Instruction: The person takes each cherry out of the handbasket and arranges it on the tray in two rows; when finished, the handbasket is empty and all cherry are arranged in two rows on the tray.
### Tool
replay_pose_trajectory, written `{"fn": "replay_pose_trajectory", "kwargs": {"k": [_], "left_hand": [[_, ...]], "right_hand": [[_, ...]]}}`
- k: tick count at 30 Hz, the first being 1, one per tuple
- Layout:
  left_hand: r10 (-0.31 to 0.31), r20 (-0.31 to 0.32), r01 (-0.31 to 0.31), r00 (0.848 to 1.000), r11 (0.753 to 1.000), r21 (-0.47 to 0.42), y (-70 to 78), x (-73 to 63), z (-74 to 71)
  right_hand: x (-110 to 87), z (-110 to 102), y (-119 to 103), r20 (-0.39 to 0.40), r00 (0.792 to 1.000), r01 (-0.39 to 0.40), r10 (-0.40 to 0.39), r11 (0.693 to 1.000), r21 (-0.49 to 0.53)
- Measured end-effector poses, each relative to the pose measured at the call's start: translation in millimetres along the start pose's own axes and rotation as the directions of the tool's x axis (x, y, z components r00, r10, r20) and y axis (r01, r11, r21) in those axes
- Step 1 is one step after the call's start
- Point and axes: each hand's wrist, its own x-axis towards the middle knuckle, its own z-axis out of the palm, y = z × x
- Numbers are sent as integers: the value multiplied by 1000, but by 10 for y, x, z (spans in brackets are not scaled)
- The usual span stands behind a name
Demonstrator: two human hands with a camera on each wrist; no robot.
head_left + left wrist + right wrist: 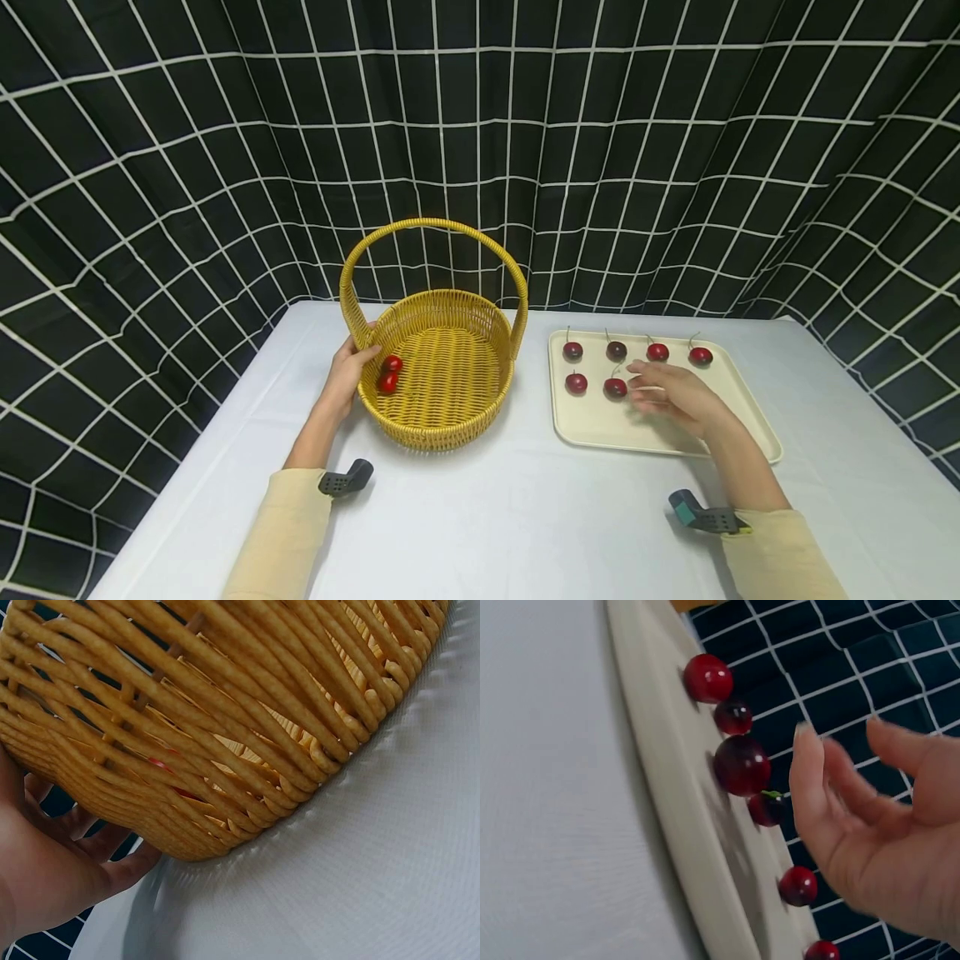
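A yellow woven basket point(442, 379) with a tall arched handle stands left of the middle, two red cherries point(388, 375) lying inside by its left wall. My left hand point(348, 371) grips the basket's left side at the foot of the handle, thumb at the rim. In the left wrist view, the fingers point(131, 870) lie against the outer weave. To the right is a cream tray point(600, 425) with several dark red cherries in two rows. Over it hovers my right hand point(678, 396), fingers parted and holding nothing, fingertips close beside the front-row cherry point(615, 388).
A white cloth point(480, 517) covers the table. Behind it and at the sides hangs a black curtain point(480, 150) with a white grid. In the tray's back row stand cherries with stems, among them a very dark cherry point(617, 351) and a red one point(701, 357).
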Motion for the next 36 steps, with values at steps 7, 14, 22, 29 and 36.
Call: {"fn": "replay_pose_trajectory", "kwargs": {"k": [7,14,22,29,36], "left_hand": [[3,-3,-3,1000,1000,-6,-106,90,-44],[24,-15,-24,1000,1000,0,-227,174,-67],[28,-21,-27,999,1000,6,-239,186,-67],[29,-20,-29,999,1000,7,-220,175,-62],[30,-22,-30,999,1000,7,-224,190,-72]], "right_hand": [[-28,47,-80,112,992,39,-50,994,99],[-58,125,-131,205,972,72,-118,974,215],[-111,261,-213,252,953,114,-169,969,219],[-129,372,-269,269,948,119,-168,975,189],[-122,470,-281,286,944,121,-165,979,163]]}}
